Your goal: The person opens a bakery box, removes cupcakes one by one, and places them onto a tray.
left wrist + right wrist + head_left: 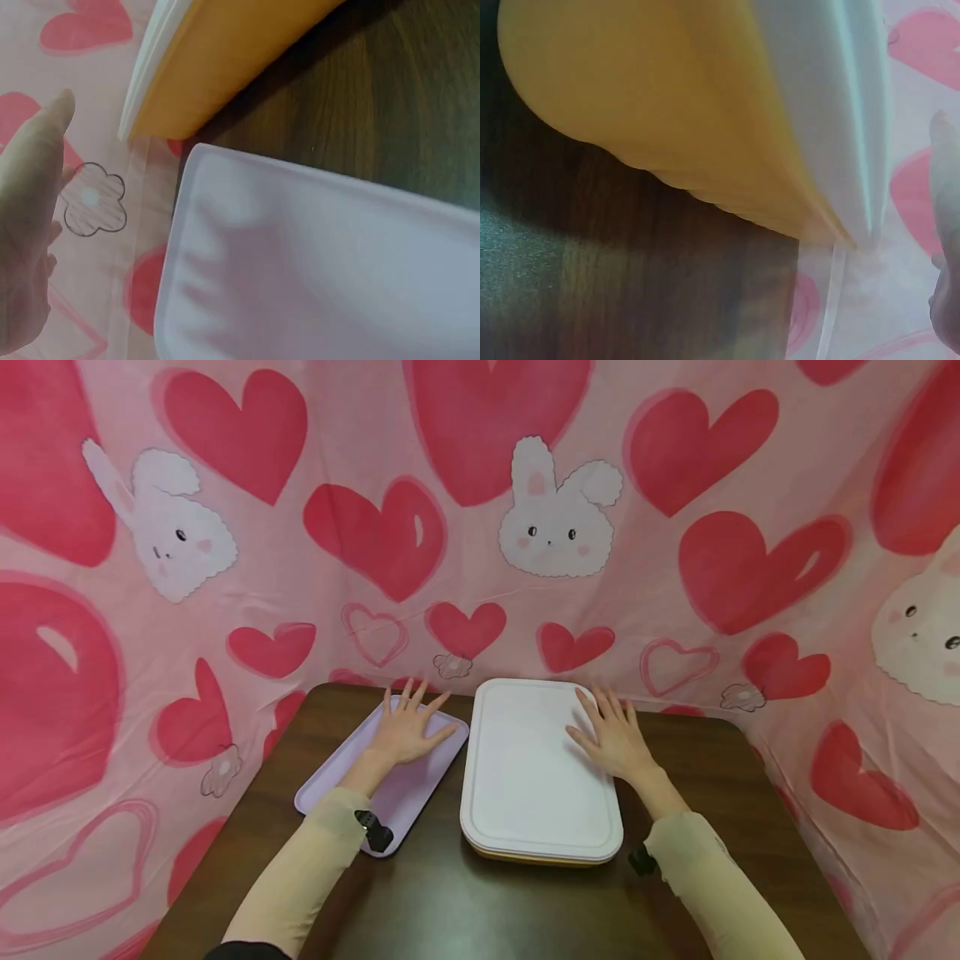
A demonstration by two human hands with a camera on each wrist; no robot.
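Head view shows the left hand (406, 732) lying flat, fingers straight and spread, on a pale purple tray (408, 785) at the left of the dark wooden tabletop (480, 902). The right hand (613, 739) lies the same way, fingers straight and slightly apart, on the right part of a stack of trays (528, 768) whose top one is white and whose bottom one shows an orange edge. Neither grip is closed on anything. The purple tray sits just beside the stack, a narrow gap of tabletop between them. A dark watch (374, 831) sits on the left wrist. Behind and around the tabletop hangs a pink cloth (480, 527) printed with red hearts and white rabbits. Left wrist view has the purple tray (322, 262) close up, with the stack's orange underside (225, 60) beyond it.
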